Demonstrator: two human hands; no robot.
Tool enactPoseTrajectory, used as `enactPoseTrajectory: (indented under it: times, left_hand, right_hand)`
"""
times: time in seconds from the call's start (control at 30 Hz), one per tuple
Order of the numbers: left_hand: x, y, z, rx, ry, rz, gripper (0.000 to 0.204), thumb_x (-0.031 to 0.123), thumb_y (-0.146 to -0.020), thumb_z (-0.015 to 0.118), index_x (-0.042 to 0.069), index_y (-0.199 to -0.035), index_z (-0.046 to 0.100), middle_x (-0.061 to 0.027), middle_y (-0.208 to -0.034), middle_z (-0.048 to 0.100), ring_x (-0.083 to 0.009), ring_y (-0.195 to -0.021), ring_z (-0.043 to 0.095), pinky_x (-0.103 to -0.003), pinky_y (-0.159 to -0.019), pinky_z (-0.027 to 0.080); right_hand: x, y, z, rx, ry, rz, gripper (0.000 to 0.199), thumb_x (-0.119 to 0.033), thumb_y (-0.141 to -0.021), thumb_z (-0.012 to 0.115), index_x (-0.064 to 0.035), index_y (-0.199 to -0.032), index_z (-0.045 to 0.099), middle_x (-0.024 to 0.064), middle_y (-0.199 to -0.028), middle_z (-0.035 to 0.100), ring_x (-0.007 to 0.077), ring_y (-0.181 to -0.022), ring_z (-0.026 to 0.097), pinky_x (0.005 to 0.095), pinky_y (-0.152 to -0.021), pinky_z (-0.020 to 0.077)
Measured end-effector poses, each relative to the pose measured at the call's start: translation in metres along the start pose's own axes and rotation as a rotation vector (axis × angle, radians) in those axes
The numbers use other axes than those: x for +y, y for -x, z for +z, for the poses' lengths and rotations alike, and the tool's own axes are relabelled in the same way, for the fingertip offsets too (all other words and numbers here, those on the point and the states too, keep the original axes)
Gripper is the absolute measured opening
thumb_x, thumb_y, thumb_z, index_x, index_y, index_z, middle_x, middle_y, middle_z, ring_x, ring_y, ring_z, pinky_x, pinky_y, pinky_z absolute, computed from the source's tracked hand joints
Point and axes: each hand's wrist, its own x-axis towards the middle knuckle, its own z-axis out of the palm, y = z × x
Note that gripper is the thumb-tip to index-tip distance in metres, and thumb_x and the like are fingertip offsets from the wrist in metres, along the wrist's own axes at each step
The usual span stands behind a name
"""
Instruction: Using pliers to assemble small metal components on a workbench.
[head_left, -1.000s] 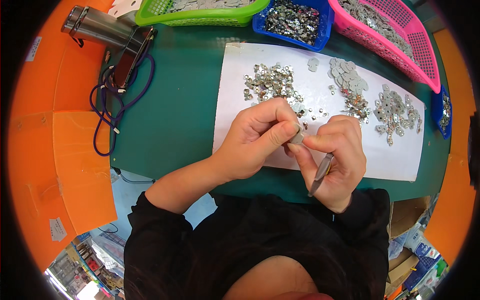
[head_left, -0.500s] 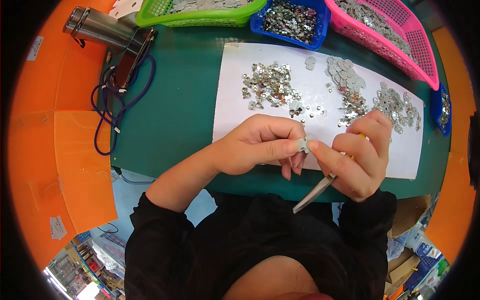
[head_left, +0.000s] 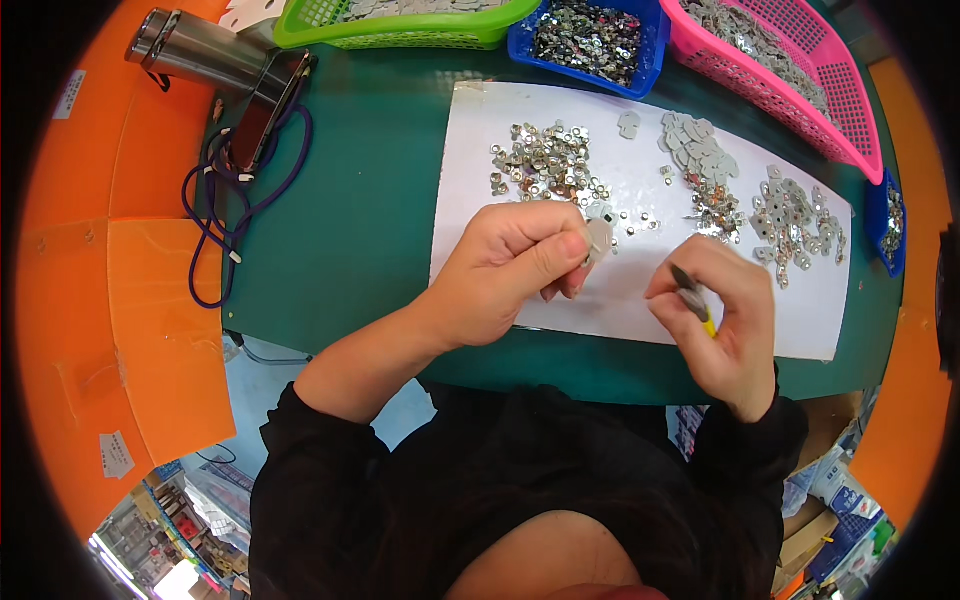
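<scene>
My left hand [head_left: 525, 262] is closed, pinching a small pale grey flat piece [head_left: 601, 240] between thumb and fingers above the near edge of the white sheet [head_left: 610, 305]. To its right and a little apart, my right hand [head_left: 722, 315] is curled round a slim metal tool with a yellow part [head_left: 690, 290]. The tool's dark tapered end points up and away from me; its exact kind is hard to make out. Beyond my left hand lies a pile of small shiny metal parts [head_left: 550, 165]. Grey flat pieces [head_left: 695, 148] are heaped farther right.
More metal parts [head_left: 716, 208] and assembled-looking pieces [head_left: 785, 220] lie on the sheet's right side. Along the back stand a green basket [head_left: 400, 38], a blue tray [head_left: 640, 80] and a pink basket [head_left: 800, 130]. A small blue tray [head_left: 880, 225], steel flask [head_left: 200, 55] and corded phone [head_left: 255, 135] flank the sheet.
My hands have moved apart. The left has turned and shifted slightly away from me with the grey piece. In my right hand the tool has swung from pointing toward me to pointing away.
</scene>
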Motion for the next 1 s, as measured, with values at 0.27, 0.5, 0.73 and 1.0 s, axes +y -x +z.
enactPoseTrajectory:
  times: [0.27,0.5,0.73,1.0]
  left_hand:
    - [-0.008,0.006,0.010,0.126,-0.028,0.167,0.030,0.026,-0.105,0.047,0.003,-0.089,0.056,-0.0050,-0.082,0.056,-0.0098,-0.072,0.051,-0.024,-0.062,0.040]
    - [-0.005,0.008,0.024,0.316,-0.323,0.309,0.021,0.012,-0.101,0.053,-0.001,-0.084,0.058,-0.0060,-0.076,0.057,-0.0128,-0.069,0.054,-0.026,-0.063,0.043]
    - [-0.005,-0.001,0.012,0.090,-0.417,0.295,0.021,0.012,-0.099,0.055,0.000,-0.083,0.063,-0.0094,-0.073,0.059,-0.0186,-0.064,0.056,-0.030,-0.059,0.044]
    - [0.003,0.001,0.016,0.220,-0.563,0.274,0.020,0.009,-0.098,0.054,-0.002,-0.084,0.062,-0.0097,-0.067,0.058,-0.0209,-0.060,0.059,-0.031,-0.055,0.044]
  right_hand:
    - [-0.005,-0.002,0.025,-0.008,0.157,0.084,0.021,-0.014,-0.079,0.078,-0.0016,-0.075,0.062,0.0091,-0.063,0.054,0.0191,-0.052,0.050,0.0308,-0.049,0.0363]
    - [-0.004,-0.009,0.040,0.238,-0.156,0.024,0.010,-0.003,-0.083,0.070,0.0008,-0.088,0.062,0.0042,-0.081,0.060,0.0118,-0.076,0.055,0.0253,-0.070,0.0427]
    - [-0.002,-0.016,0.028,0.246,0.002,-0.145,0.008,0.003,-0.080,0.068,-0.0003,-0.085,0.063,0.0044,-0.077,0.057,0.0129,-0.074,0.054,0.0257,-0.066,0.0404]
    - [-0.010,-0.006,0.017,0.033,0.013,0.069,0.017,-0.014,-0.087,0.067,-0.0006,-0.077,0.061,0.0095,-0.075,0.061,0.0168,-0.070,0.057,0.0291,-0.065,0.0435]
